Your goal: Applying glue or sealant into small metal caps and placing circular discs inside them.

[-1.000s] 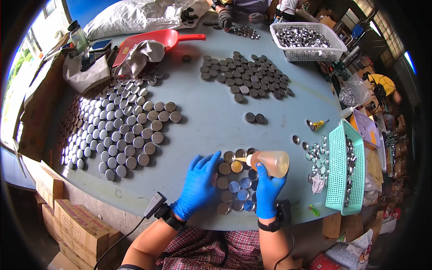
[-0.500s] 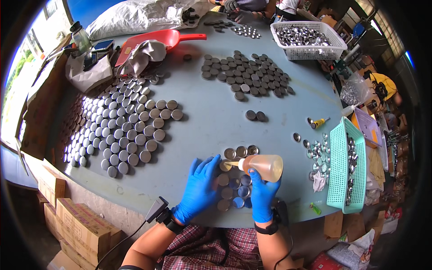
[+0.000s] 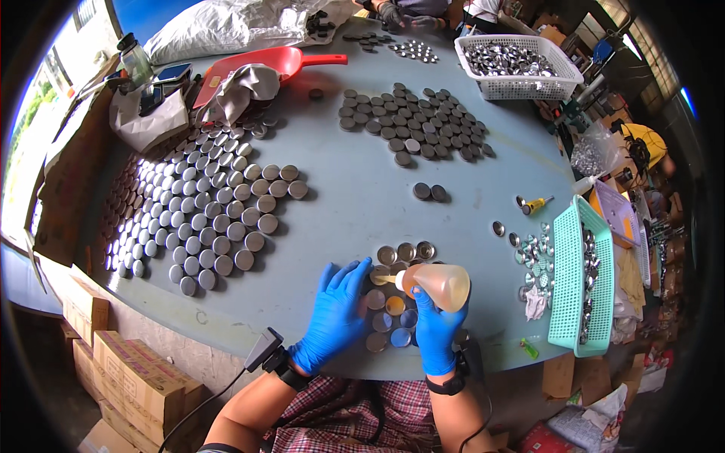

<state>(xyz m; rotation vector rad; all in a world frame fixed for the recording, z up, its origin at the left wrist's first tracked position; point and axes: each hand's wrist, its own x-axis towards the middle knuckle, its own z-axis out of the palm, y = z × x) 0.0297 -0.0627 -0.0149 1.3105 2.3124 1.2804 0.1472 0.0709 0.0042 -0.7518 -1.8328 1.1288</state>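
In my right hand (image 3: 439, 331), gloved in blue, a translucent squeeze bottle (image 3: 442, 285) with amber liquid lies tilted on its side. Its narrow nozzle points left, over one of the small round metal caps (image 3: 376, 300) grouped in front of me. Some of these caps have their hollow side up, and one shows an orange-yellow inside. My left hand (image 3: 332, 317), also in a blue glove, rests just left of the caps with fingers stretched out and nothing visible in it. The right hand and bottle hide part of the group.
Many silver discs (image 3: 192, 219) spread across the left; darker discs (image 3: 415, 124) lie farther back. A green basket (image 3: 559, 302) of metal parts, loose caps and a yellow-handled screwdriver (image 3: 535, 205) are at right. Behind are a red dustpan (image 3: 291, 64), white basket (image 3: 521, 90) and another person's gloved hands (image 3: 404, 19).
The bottle has tipped and shifted slightly left and down with my right hand. A cap below the nozzle now shows orange-yellow inside. My left hand has barely moved.
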